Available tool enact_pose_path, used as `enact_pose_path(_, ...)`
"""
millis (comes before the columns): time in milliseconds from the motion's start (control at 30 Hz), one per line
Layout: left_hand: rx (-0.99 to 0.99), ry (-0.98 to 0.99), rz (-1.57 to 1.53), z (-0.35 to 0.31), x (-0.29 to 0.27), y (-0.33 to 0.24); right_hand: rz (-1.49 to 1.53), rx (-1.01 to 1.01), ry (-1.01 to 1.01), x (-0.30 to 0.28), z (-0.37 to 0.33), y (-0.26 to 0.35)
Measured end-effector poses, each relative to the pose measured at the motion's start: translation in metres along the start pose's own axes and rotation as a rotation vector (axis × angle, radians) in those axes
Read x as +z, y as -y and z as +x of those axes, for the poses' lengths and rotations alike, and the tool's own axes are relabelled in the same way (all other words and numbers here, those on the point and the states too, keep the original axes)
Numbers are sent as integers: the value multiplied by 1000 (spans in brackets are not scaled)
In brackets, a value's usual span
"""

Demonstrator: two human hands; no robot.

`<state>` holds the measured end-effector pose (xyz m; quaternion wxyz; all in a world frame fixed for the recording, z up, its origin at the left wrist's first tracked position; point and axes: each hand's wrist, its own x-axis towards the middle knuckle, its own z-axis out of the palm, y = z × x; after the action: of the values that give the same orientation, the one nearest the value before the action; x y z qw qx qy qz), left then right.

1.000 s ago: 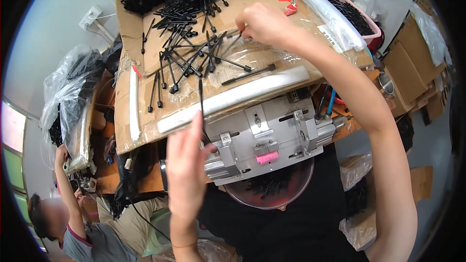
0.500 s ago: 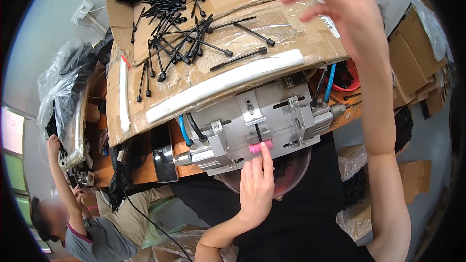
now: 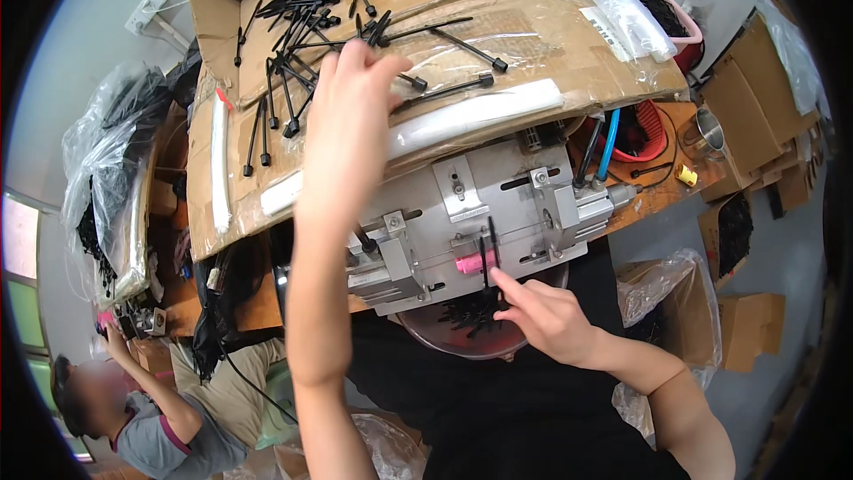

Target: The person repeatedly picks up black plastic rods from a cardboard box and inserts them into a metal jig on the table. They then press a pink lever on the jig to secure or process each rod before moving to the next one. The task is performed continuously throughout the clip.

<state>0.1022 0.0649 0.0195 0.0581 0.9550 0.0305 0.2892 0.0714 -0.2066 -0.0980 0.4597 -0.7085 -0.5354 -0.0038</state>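
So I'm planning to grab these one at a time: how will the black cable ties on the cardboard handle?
The black cable ties look thin and long, so probably light and bendy. They lie crisscrossed under the left hand, so one may drag its neighbours. The cardboard slopes, so loose ties might slide.

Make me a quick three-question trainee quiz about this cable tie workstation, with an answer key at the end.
1. True or false: the left hand is reaching onto the cardboard sheet among the loose black cable ties.
2. Which part does the right hand point its index finger at?
A. the blue hose
B. the pink part on the metal machine
C. the steel cup
3. Fill in: below the metal machine, finished black ties lie in a round ____.

Key:
1. True.
2. B: the fingertip is right under the pink part, where a black tie stands upright.
3. Bowl, seen partly behind the right hand.
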Motion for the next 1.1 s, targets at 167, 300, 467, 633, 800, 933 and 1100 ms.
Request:
enact_pose_path(167, 102, 182, -200, 26, -5, 24, -69, -21, 58, 13, 4, -11)
enact_pose_path(300, 29, 292, -305, 7, -32, 20, -99, 13, 89, 9, 7, -11)
enact_pose_path(467, 12, 334, -408, -25, -42, 22, -249, -44, 258, -26, 37, 3)
enact_pose_path(633, -118, -47, -122, -56, -25, -11, -712, -280, -169, -56, 163, -7)
enact_pose_path(800, -265, -213, -182, -107, -28, -62, -825, -392, 0, -71, 234, -56)
enact_pose_path(933, -288, -22, -287, -171, -14, -110, -416, -180, -103, -86, 227, -34)
enact_pose_path(1100, -282, 171, -273, -184, 23, -139, 342, 134, -59, -128, 195, -30)
